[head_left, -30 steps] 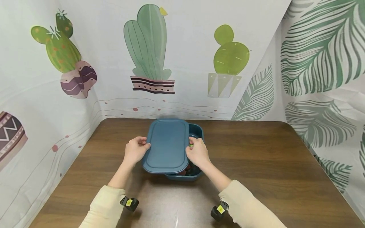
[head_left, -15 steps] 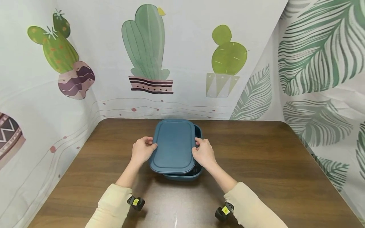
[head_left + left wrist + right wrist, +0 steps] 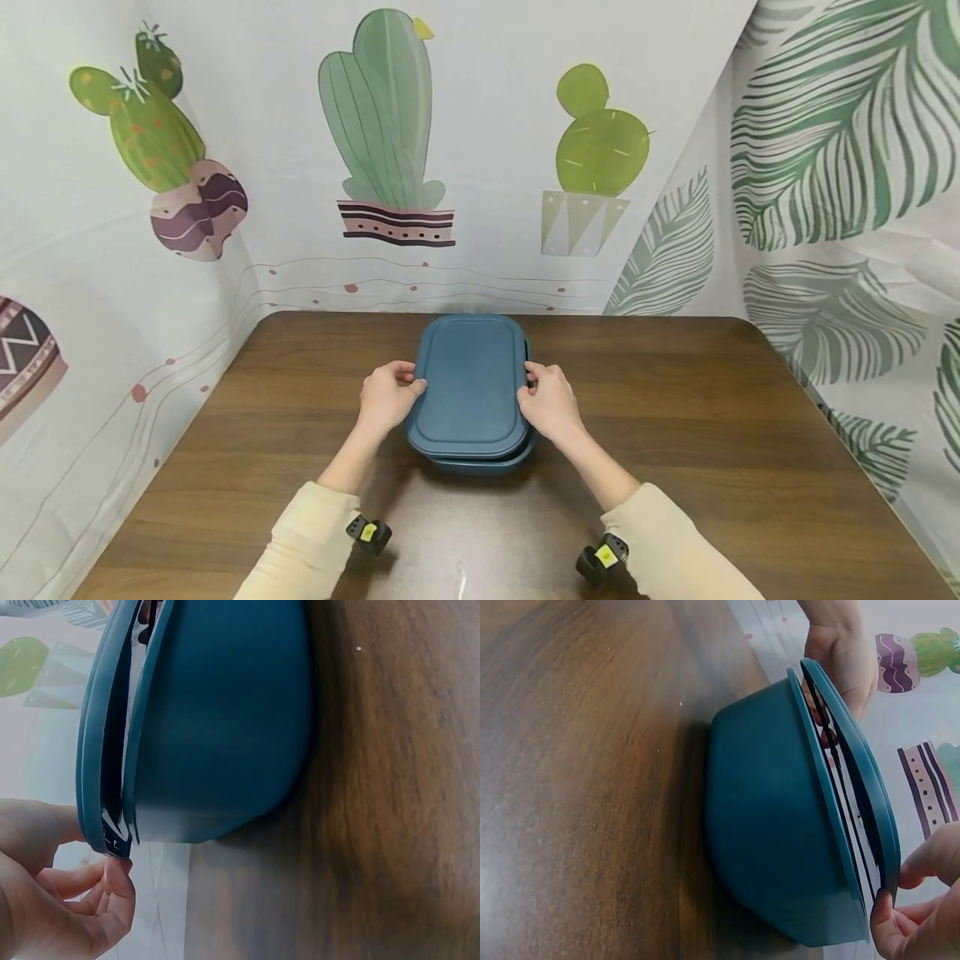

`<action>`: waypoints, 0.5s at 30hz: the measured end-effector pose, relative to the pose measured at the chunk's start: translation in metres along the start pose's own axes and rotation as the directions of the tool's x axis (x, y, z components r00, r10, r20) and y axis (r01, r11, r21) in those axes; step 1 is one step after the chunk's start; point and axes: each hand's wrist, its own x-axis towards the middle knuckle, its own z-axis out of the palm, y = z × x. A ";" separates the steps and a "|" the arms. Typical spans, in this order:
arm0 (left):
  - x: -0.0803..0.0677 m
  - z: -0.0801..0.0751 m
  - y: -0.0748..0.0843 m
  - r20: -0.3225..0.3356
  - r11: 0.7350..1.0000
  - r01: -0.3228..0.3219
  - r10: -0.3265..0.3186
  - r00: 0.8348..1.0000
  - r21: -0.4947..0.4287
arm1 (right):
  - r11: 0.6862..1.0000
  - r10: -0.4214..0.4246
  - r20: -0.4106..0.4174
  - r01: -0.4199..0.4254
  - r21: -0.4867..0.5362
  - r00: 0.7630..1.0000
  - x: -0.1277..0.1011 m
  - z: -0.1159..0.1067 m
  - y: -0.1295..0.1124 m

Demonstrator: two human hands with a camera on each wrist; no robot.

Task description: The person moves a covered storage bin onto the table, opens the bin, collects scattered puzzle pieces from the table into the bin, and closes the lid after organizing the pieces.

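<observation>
A blue rectangular lid [image 3: 471, 387] hangs just above a matching blue box [image 3: 480, 467] and covers nearly all of its opening. Along its left edge my left hand [image 3: 388, 396] pinches the lid between thumb and fingers. My right hand [image 3: 552, 403] grips the opposite edge the same way. Both wrist views show a narrow gap between the lid [image 3: 91, 742] and the rim of the box [image 3: 780, 817]. What lies inside the box is hidden in the head view.
The box stands on a brown wooden table [image 3: 675, 417], near its back edge. Behind rises a white cloth backdrop [image 3: 495, 150] printed with cacti and leaves. Each forearm carries a small black wrist camera [image 3: 369, 533].
Both hands have carried the lid to the right, over the box. The opening that showed at the right side is now nearly covered. The box has stayed in place.
</observation>
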 end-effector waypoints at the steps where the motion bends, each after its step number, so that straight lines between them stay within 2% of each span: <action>1: 0.000 0.001 0.000 0.000 1.000 -0.002 0.002 1.000 -0.001 | 1.000 0.001 -0.002 -0.001 0.001 1.000 0.000 -0.001 0.001; 15: -0.001 0.009 0.003 0.011 1.000 -0.021 0.021 1.000 0.011 | 1.000 0.012 0.004 -0.012 -0.014 1.000 0.001 -0.003 0.011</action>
